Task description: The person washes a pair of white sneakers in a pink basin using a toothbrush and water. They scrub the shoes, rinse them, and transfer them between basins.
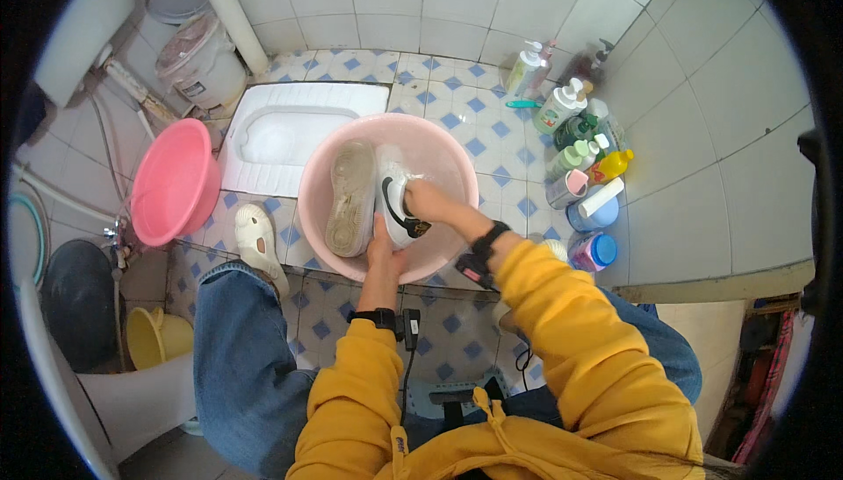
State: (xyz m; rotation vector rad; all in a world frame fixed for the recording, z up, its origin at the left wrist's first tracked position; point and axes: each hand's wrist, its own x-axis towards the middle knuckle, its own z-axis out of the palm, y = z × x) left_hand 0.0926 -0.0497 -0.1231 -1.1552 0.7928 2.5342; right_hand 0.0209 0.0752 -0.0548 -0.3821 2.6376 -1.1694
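Observation:
In a pale pink plastic basin (471, 180) lie two shoes in water. One shoe (350, 200) is sole up on the left, its tread facing me. Beside it a white sneaker (394, 200) with a black swoosh rests with its side upward. My left hand (385, 247) grips the near end of the white sneaker, thumb along its edge. My right hand (428, 202) reaches into the opening of the same sneaker; its fingertips are hidden inside, and whether it holds anything there does not show.
A squat toilet (296, 131) lies behind the basin, with a bright pink basin (172, 180) at left. Several bottles (560, 108) stand along the right wall. A lidded bucket (201, 68) is at the back left, a yellow bucket (158, 338) at the near left.

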